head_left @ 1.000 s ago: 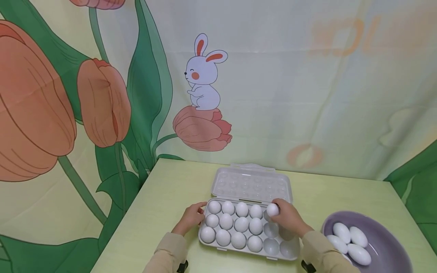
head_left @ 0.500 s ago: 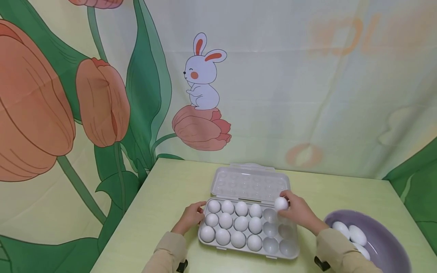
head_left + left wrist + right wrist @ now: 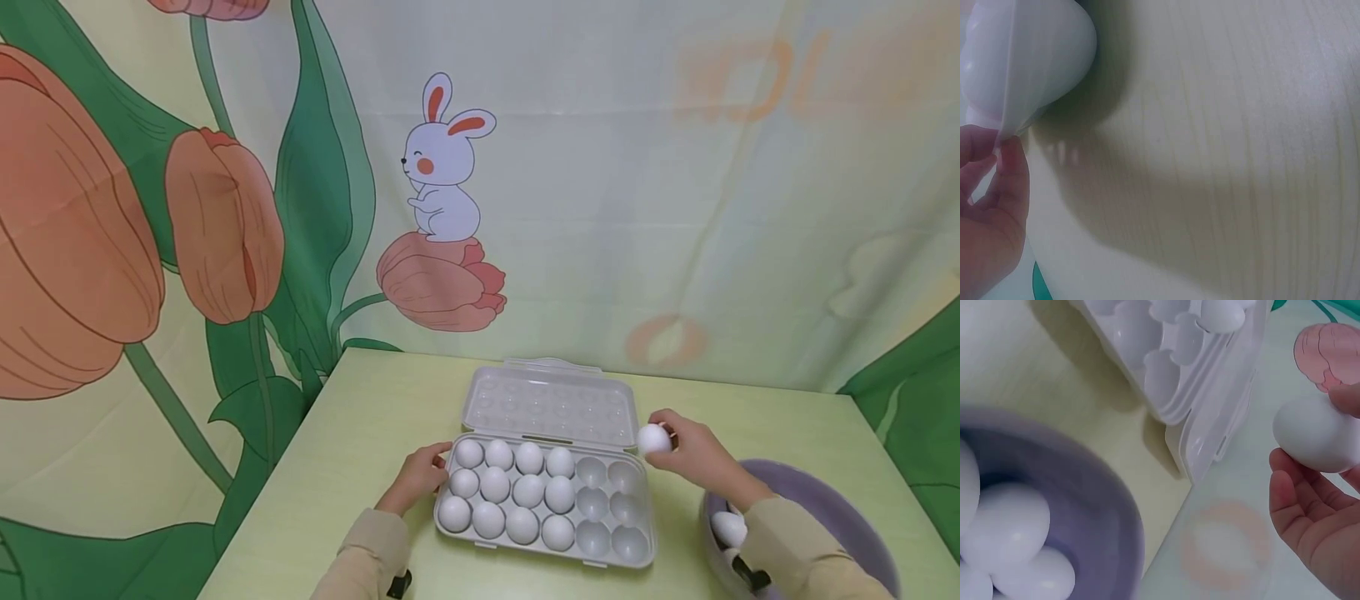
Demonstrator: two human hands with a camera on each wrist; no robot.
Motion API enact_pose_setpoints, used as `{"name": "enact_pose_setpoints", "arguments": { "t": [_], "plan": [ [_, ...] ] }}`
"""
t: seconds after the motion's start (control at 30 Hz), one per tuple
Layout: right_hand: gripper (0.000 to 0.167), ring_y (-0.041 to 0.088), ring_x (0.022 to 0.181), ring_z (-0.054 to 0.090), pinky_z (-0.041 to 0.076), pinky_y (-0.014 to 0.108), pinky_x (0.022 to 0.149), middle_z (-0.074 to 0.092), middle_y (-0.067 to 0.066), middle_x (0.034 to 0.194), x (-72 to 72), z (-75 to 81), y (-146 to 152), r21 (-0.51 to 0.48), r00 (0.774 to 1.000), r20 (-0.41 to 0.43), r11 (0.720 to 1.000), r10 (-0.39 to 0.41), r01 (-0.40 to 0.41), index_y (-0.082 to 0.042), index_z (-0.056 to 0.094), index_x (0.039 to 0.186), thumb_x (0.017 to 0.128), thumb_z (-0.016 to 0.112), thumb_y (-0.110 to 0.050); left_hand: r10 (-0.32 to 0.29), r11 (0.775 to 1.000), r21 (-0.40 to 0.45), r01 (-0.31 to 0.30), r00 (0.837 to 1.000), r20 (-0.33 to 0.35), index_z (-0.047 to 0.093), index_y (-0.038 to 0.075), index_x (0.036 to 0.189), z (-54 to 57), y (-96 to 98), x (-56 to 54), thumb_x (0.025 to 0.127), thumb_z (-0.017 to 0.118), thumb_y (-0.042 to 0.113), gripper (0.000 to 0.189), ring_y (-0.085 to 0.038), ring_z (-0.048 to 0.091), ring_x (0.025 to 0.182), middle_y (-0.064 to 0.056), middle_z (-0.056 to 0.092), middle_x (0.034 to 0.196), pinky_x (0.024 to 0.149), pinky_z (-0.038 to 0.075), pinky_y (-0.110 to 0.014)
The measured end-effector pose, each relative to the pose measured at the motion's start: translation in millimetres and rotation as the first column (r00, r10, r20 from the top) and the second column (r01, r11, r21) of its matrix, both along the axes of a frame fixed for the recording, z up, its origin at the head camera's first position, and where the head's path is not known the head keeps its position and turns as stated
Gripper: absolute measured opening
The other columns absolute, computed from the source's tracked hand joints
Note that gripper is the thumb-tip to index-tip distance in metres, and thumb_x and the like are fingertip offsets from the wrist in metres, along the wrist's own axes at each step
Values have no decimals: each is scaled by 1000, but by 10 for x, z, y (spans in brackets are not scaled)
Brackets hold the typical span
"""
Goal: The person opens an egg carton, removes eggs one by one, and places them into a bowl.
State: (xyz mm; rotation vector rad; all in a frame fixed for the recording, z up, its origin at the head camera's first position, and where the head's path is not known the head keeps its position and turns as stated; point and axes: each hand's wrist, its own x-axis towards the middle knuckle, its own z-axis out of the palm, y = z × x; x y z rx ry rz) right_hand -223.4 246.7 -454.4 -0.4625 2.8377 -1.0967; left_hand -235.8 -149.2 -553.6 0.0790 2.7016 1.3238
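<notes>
A white plastic egg box (image 3: 592,538) lies open on the table, its lid (image 3: 551,408) folded back. White eggs fill the left four columns of cups, and the right two columns hold none. At the box's left end my left hand (image 3: 420,477) pinches the rim between thumb and fingers, as the left wrist view shows. My right hand (image 3: 693,452) holds one white egg (image 3: 1316,434) by the fingertips, raised beyond the right end of the box. The egg (image 3: 654,439) is between the box and the purple bowl in the head view.
A purple bowl (image 3: 1116,506) with several white eggs (image 3: 1010,519) stands at the right, partly covered by my right sleeve (image 3: 795,533) in the head view. Behind the pale yellow table (image 3: 390,400) hangs a printed cloth (image 3: 585,208) with tulips and a rabbit.
My right hand has carried the egg from over the back right cups of the box out to the right, toward the bowl. The left hand has stayed at the box's left end.
</notes>
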Motion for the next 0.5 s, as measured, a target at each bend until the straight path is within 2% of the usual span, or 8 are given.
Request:
{"name": "enact_pose_setpoints", "arguments": {
  "t": [0.33,0.5],
  "plan": [
    [39,17,74,55,42,27,57,60,14,90,66,145,354,73,996,-42,994,-80,83,-3,49,107,74,64,-16,9,1000,21,-10,1000,5,51,-3,120,1,6,6,67,48,-6,53,-11,45,61,-7,51,75,48,44,-22],
    [39,17,70,50,39,28,56,59,12,85,128,183,518,153,988,-50,977,-145,151,-1,49,108,75,62,-17,4,1000,15,-4,1000,-6,51,-3,120,-7,9,3,67,48,-6,53,-11,46,60,-7,51,75,48,44,-23]
  ]
}}
